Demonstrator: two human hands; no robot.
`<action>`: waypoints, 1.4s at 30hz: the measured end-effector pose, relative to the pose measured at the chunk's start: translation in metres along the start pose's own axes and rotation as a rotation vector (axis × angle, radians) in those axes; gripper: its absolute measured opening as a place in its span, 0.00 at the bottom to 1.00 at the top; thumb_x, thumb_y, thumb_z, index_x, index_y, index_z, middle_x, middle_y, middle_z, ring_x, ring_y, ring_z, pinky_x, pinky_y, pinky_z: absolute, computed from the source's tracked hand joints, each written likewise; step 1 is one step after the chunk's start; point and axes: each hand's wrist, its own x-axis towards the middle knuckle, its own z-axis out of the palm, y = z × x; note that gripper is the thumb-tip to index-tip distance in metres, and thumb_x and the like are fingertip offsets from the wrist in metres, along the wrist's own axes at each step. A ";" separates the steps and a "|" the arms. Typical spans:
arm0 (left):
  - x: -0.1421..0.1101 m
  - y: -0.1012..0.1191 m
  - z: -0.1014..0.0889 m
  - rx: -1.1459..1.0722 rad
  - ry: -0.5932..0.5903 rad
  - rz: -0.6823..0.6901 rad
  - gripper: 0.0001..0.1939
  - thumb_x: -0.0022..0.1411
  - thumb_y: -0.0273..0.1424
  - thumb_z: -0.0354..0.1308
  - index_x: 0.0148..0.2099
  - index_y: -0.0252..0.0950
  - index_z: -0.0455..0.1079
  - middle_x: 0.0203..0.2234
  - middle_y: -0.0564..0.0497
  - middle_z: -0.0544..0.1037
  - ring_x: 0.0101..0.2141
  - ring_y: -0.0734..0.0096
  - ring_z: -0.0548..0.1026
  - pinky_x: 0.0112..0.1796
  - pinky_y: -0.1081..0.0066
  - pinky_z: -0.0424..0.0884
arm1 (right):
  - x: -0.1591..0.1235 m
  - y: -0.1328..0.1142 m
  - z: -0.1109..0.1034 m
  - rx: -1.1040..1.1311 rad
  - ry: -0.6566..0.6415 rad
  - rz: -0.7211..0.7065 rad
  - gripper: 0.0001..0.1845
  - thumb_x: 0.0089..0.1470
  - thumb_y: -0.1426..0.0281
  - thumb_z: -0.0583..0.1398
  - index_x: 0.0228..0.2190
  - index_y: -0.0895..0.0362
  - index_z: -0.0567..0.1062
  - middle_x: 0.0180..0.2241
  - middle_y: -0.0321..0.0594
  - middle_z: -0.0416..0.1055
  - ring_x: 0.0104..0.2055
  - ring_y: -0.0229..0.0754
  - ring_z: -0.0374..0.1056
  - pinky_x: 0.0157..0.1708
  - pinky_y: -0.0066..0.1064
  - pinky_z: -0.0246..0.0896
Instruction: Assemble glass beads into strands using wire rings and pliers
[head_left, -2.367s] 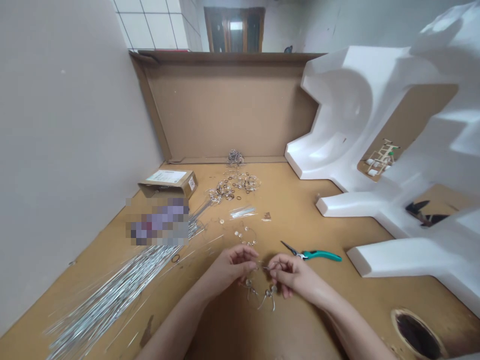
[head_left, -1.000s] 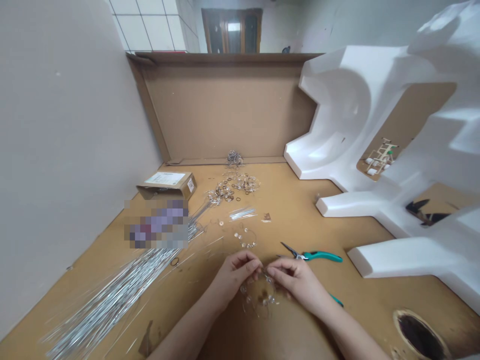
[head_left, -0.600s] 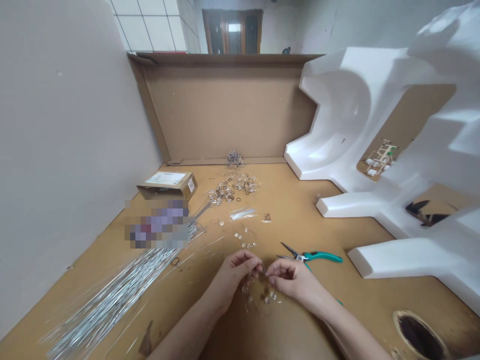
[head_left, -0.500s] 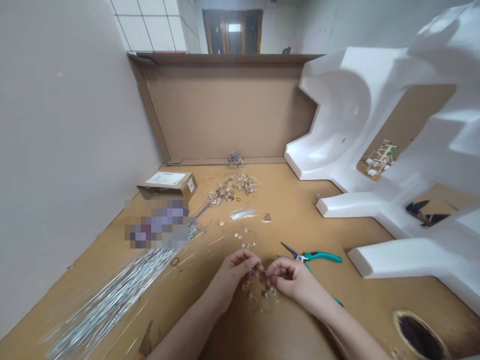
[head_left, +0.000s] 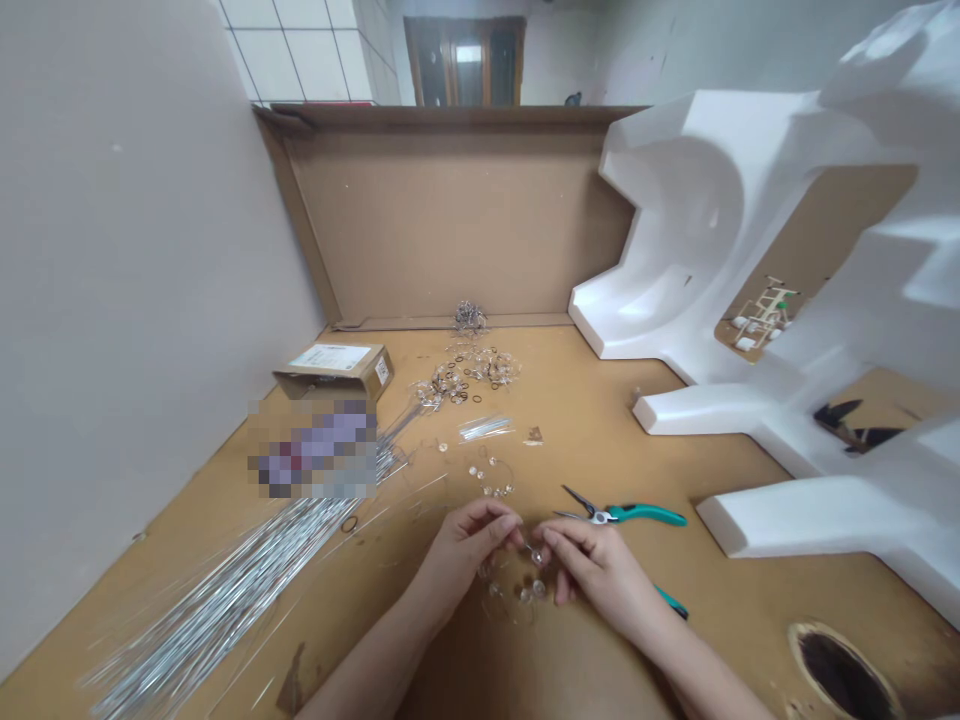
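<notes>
My left hand [head_left: 474, 535] pinches a thin wire strung with clear beads. Just to its right, my right hand [head_left: 589, 560] has thumb and forefinger closed at the same beaded wire [head_left: 538, 588], close to one clear bead [head_left: 536, 557]. Its lower fingers are curled below. More beads and fine loops hang under the hands, partly blurred. Pliers with teal handles [head_left: 649, 514] lie on the table beyond my right hand, which covers part of them. Another beaded wire loop [head_left: 492, 462] rests in front of my hands.
A bundle of silvery wires [head_left: 247, 590] spreads along the left. Small wire and bead piles [head_left: 442, 385] and short wire pieces [head_left: 484, 429] lie farther back. A cardboard box [head_left: 337, 370] sits back left. White foam [head_left: 795, 510] stands at the right, near a round hole [head_left: 840, 670].
My right hand has turned, its thumb and forefinger now at the wire's upper end, and a bead shows between the hands. The left hand has hardly moved.
</notes>
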 end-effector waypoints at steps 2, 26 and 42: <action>0.000 0.001 0.000 0.025 0.002 -0.012 0.11 0.51 0.38 0.56 0.29 0.34 0.71 0.21 0.53 0.72 0.22 0.77 0.65 0.22 0.78 0.58 | -0.001 -0.003 -0.001 -0.038 -0.006 -0.026 0.19 0.55 0.59 0.48 0.26 0.58 0.71 0.13 0.32 0.66 0.16 0.34 0.64 0.20 0.24 0.56; -0.001 -0.001 0.002 -0.124 -0.014 -0.082 0.12 0.52 0.39 0.56 0.29 0.34 0.67 0.25 0.51 0.74 0.20 0.79 0.65 0.20 0.79 0.57 | 0.002 -0.001 0.004 0.069 0.018 -0.001 0.11 0.44 0.65 0.58 0.30 0.59 0.71 0.19 0.32 0.64 0.20 0.31 0.57 0.19 0.23 0.53; 0.001 -0.005 -0.003 -0.189 -0.018 -0.110 0.11 0.51 0.38 0.56 0.28 0.34 0.67 0.25 0.50 0.74 0.21 0.79 0.65 0.20 0.79 0.55 | -0.030 0.013 -0.061 -0.956 0.194 -0.074 0.28 0.42 0.62 0.56 0.47 0.57 0.65 0.49 0.48 0.63 0.51 0.52 0.54 0.49 0.42 0.50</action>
